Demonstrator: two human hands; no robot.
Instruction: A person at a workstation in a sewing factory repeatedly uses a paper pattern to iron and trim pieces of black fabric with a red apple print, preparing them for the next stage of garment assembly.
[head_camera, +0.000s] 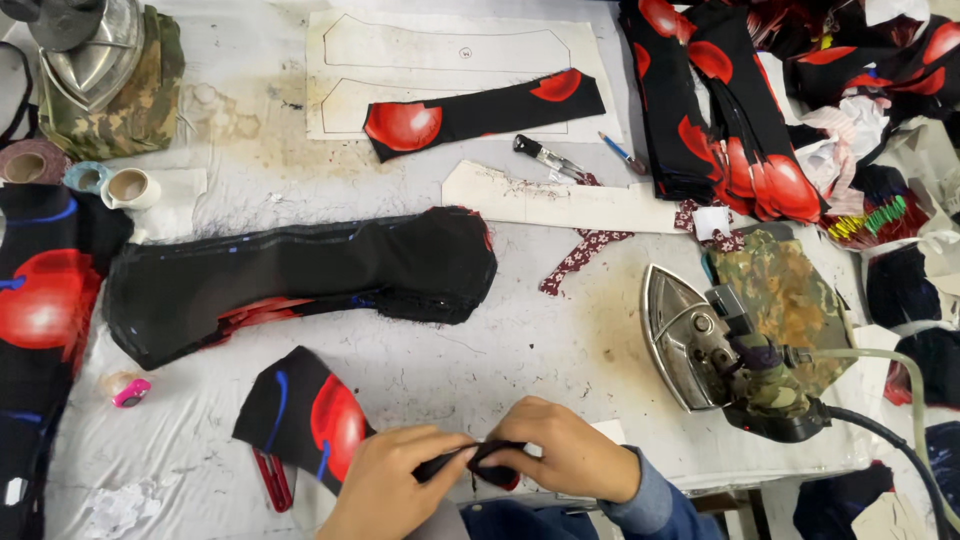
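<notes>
Both hands pinching black fabric piece at near edge of table
Left hand and right hand closed on its narrow end; looks light, limp, non-slip, so grip the edge with fingertips, rest drapes left beside red clippers

1. Your 2 hands, left hand and right hand, meet on a fabric strip at the table's near edge.
2. The iron rests to your right.
3. A large fabric piece lies behind your hands.
</notes>
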